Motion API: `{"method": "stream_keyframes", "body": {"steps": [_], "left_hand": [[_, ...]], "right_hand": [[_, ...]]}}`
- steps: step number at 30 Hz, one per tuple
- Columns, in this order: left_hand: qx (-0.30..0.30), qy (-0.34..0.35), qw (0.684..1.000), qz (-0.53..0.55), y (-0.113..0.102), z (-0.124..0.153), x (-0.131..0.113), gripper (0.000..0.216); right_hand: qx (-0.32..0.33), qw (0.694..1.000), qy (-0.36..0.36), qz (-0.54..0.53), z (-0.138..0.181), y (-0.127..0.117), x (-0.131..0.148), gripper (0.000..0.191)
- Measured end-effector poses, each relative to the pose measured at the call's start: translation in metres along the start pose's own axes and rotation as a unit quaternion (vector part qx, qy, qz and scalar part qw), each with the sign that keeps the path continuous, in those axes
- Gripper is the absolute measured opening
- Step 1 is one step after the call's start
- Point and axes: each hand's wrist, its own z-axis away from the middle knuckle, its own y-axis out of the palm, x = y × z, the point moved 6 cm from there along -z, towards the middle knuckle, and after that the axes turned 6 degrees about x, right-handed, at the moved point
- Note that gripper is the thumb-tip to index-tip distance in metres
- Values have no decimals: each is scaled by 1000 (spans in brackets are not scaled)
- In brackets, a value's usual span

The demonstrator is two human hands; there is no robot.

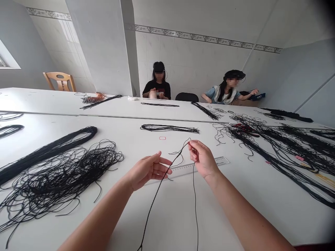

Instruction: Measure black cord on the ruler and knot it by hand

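Note:
A black braided cord runs from the bottom of the head view up past my left hand, thinning into fine loose ends near my right hand. Pinched fingers of my right hand grip the cord's upper end, and a thin strand hangs from there down to the bottom edge. My left hand is open beside the cord, thumb up and fingers spread, with the cord passing in front of its fingertips. Whether those fingertips touch the cord I cannot tell. Beneath both hands a clear ruler lies on the white table.
Tangled black cords and a long looped bundle lie at left. More black strands cover the right side. A folded bundle and a small red-outlined label lie ahead. Two people sit across the table.

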Motion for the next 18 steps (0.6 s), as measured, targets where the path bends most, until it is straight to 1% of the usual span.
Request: {"method": "stream_keyframes", "body": {"steps": [8,13,18], "left_hand": [[11,4,1000,7,1,1,-2,45],[3,15,1000,-12,1,2,-4,42],[-15,35,999,-7,-7,3,-9,37]], "right_hand": [[-25,999,-27,-13,-3,-9,7,17],[-54,997,-45,-16,-6,-19,13,19],[-71,996,-50,-17,-10,-26,14,18]]}}
